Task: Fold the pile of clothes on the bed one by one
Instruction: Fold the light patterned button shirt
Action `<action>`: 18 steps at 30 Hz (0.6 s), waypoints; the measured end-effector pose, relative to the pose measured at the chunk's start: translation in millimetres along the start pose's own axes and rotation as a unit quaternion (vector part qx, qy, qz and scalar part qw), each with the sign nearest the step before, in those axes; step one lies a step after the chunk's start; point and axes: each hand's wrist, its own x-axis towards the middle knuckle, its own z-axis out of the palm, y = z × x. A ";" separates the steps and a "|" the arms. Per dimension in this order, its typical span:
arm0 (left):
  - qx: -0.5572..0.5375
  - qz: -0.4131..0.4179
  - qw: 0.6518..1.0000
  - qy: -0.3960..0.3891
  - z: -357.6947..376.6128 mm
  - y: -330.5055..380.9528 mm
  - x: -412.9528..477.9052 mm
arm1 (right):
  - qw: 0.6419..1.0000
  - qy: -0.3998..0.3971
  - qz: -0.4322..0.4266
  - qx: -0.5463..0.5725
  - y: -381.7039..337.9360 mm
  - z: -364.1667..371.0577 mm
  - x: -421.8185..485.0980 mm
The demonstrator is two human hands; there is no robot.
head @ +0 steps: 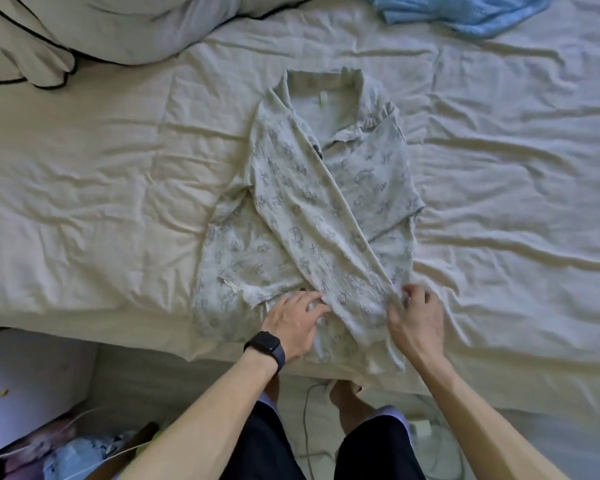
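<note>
A pale green pajama shirt [329, 202] with a grey print lies flat on the bed, collar at the far end and hem at the near edge. Its left sleeve is folded diagonally across the front toward the lower right. My left hand [293, 322], with a black watch on the wrist, rests on the shirt beside the sleeve's near edge, fingers spread and bent. My right hand [414, 315] pinches the cuff end of that sleeve at the shirt's lower right corner.
A wrinkled cream sheet [84, 209] covers the bed. A blue garment [465, 12] lies at the far right, a cream quilt with black piping [84, 32] at the far left. Below the bed's edge are my legs, a cable and clutter [66, 448] on the floor.
</note>
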 end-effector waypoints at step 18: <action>-0.114 -0.155 0.946 0.260 -124.5 -234.3 127.4 | 0.978 -0.036 -0.182 -0.092 -372.0 24.8 230.7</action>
